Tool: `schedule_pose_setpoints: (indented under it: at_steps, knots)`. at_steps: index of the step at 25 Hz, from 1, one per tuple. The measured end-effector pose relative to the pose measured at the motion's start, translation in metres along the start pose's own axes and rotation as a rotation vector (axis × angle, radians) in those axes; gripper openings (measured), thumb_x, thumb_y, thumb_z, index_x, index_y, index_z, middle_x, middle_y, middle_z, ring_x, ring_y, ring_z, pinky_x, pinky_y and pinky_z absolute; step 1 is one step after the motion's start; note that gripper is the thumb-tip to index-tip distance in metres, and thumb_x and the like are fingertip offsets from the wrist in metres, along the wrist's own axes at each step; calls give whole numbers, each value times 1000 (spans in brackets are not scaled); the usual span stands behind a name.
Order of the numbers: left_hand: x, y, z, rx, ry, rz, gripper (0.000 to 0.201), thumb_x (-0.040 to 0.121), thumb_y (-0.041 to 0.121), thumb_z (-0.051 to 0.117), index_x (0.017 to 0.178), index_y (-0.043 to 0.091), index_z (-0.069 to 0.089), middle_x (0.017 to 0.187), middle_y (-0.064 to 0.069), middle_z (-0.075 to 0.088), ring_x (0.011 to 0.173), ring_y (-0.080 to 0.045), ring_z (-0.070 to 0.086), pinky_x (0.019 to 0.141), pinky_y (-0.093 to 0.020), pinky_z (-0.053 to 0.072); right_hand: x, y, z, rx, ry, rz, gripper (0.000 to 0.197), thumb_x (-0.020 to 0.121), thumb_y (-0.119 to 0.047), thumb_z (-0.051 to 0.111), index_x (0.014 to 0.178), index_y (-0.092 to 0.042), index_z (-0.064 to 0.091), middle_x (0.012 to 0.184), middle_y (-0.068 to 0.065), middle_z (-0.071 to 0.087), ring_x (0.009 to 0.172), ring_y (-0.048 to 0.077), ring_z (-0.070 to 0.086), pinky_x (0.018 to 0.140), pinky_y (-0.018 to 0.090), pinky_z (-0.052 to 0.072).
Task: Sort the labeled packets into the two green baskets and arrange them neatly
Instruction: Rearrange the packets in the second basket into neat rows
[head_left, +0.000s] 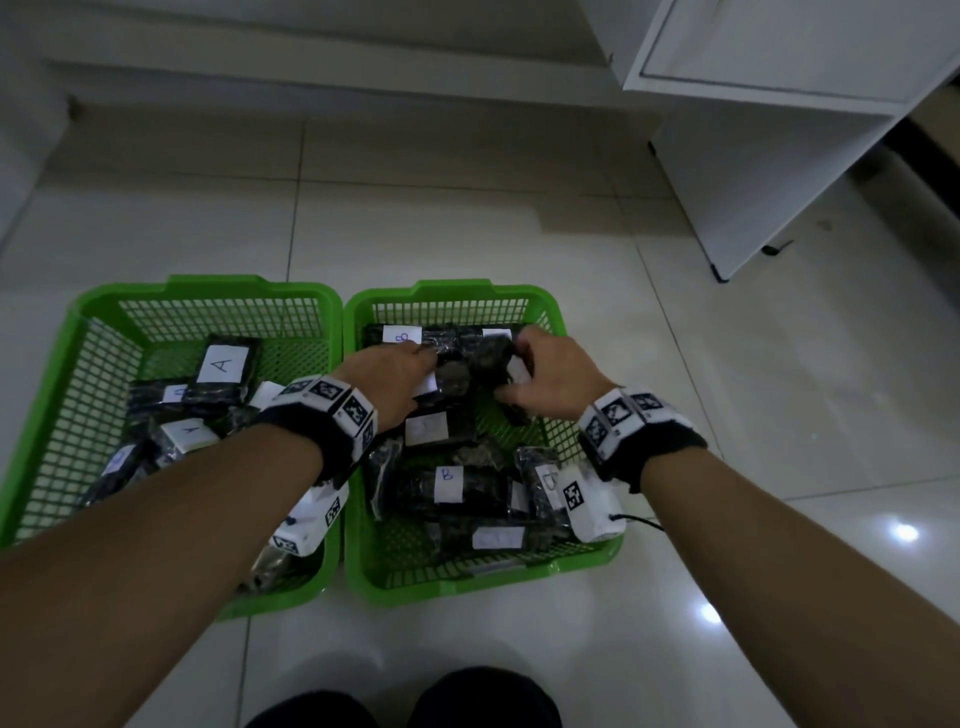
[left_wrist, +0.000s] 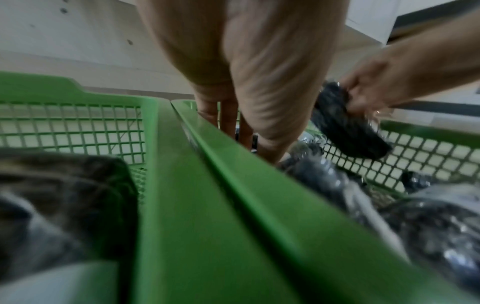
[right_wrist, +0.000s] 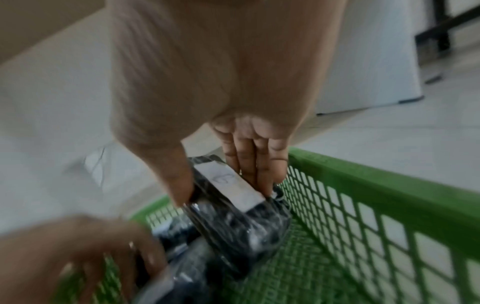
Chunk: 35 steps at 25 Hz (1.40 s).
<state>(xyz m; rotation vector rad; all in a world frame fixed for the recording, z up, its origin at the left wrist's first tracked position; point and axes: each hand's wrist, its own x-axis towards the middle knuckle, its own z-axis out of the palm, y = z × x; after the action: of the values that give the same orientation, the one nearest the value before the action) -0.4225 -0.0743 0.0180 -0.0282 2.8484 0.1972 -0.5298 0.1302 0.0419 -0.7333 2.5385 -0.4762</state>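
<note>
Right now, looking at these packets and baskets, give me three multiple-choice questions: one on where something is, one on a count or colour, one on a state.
1. Where are both hands working?
A. Over the right basket
B. Over the left basket
C. On the bare floor

2. How many baskets are there, and what colour?
A. Three, blue
B. Two, green
C. One, white

3. What is the right hand doing?
A. Resting flat on the floor
B. Hanging idle
C. Gripping a dark packet

Answers:
1 A: the left hand and right hand both reach into the right basket.
2 B: the left basket and the right one, both green, stand side by side.
3 C: its thumb and fingers clamp a labelled packet.
</note>
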Motion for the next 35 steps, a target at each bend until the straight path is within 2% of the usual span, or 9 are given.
schedule_pose_setpoints:
  at_steps: [4, 8, 12, 17, 20, 23, 26, 29, 35]
  knots:
    - [-2, 1, -3, 192, -17, 34, 41, 89, 24, 61, 129, 17, 54, 127, -4, 54, 115, -27, 55, 92, -40, 49, 2, -3, -4, 597, 3, 180, 54, 76, -60, 65, 92, -9, 67, 91, 8, 72, 80, 28, 68, 76, 42, 58]
    - [-17, -10, -13, 308, 209, -70, 50, 72, 35, 72, 117, 16, 59, 120, -7, 49, 115, -28, 43, 95, -47, 45, 7, -25, 19, 675, -234, 225, 43, 83, -61, 52, 71, -20, 54, 67, 5, 52, 58, 21, 48, 61, 32, 39]
    - [-31, -25, -4, 159, 112, -109, 57, 74, 41, 72, 123, 16, 58, 130, -9, 46, 124, -29, 38, 98, -47, 48, 12, -35, 28, 878, -215, 224, 35, 82, -55, 55, 89, -20, 57, 86, 12, 56, 65, 24, 51, 57, 29, 40]
    - [-37, -2, -23, -577, 234, -167, 40, 95, 58, 47, 99, 23, 64, 91, 3, 67, 83, -16, 66, 73, -31, 53, -11, -32, -2, 578, -6, 59, 32, 85, -39, 75, 94, -15, 55, 85, 0, 63, 69, 14, 60, 55, 21, 46]
    - [-36, 24, -42, -1108, 109, -148, 32, 90, 47, 65, 103, 18, 64, 92, -3, 73, 76, -16, 73, 69, -33, 61, -30, -31, -8, 395, 70, -153, 49, 68, -43, 90, 95, -19, 57, 86, -6, 65, 70, 7, 61, 54, 13, 44]
    - [-36, 25, -40, -900, 191, -187, 36, 86, 39, 72, 115, 21, 62, 104, 5, 70, 90, -15, 68, 82, -32, 55, -47, -16, -13, 397, -21, -109, 53, 74, -30, 89, 117, -19, 59, 108, -4, 71, 95, 10, 69, 74, 18, 55]
    - [-46, 4, -23, -794, 287, -323, 45, 92, 36, 65, 130, 21, 48, 117, -1, 62, 103, -24, 60, 88, -33, 46, -58, 6, -1, -138, -211, -114, 58, 85, -2, 70, 138, -14, 49, 127, 7, 63, 115, 26, 63, 87, 31, 55]
    - [-57, -6, -7, -804, 255, -346, 42, 95, 37, 60, 127, 17, 44, 117, -5, 59, 102, -27, 59, 83, -34, 45, -63, 11, 24, -429, -403, -150, 58, 82, 4, 67, 136, -7, 49, 118, 18, 61, 107, 35, 63, 76, 34, 50]
    - [-55, -21, 2, -985, 302, -426, 40, 91, 48, 62, 119, 21, 52, 109, 1, 64, 100, -20, 59, 81, -32, 41, -48, 1, -22, -28, -430, -114, 29, 93, -15, 70, 121, -23, 69, 114, -7, 65, 100, 12, 63, 85, 30, 53]
